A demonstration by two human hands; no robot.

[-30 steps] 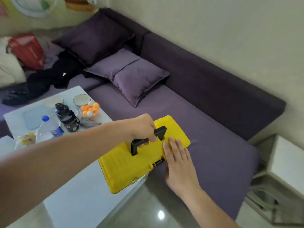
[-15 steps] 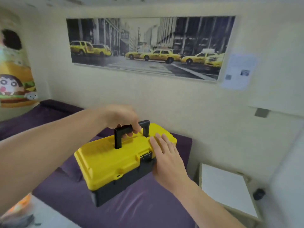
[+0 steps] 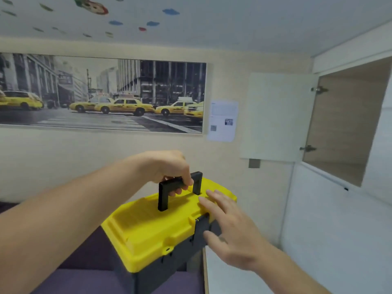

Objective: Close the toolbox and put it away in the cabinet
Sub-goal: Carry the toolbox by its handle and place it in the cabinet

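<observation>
The toolbox (image 3: 148, 232) has a yellow lid and a black body, and its lid is down. It hangs in the air in front of me, held by its black handle (image 3: 169, 185). My left hand (image 3: 169, 168) is shut around that handle from above. My right hand (image 3: 229, 228) lies flat against the box's right end, fingers spread over the lid edge and the black latch. Up at the right, the wall cabinet (image 3: 339, 132) stands with its white door (image 3: 275, 117) swung wide, showing a bare wood-lined inside.
A purple sofa (image 3: 89, 272) lies below the toolbox. A white side table (image 3: 231, 279) stands under my right hand. White cabinet fronts (image 3: 339, 230) fill the lower right. A large taxi picture (image 3: 101, 94) and a paper notice (image 3: 222, 120) hang on the wall.
The toolbox has risen from the low table over the sofa and moved right toward the wall cabinet. My view has swung up; the open cabinet has come into sight.
</observation>
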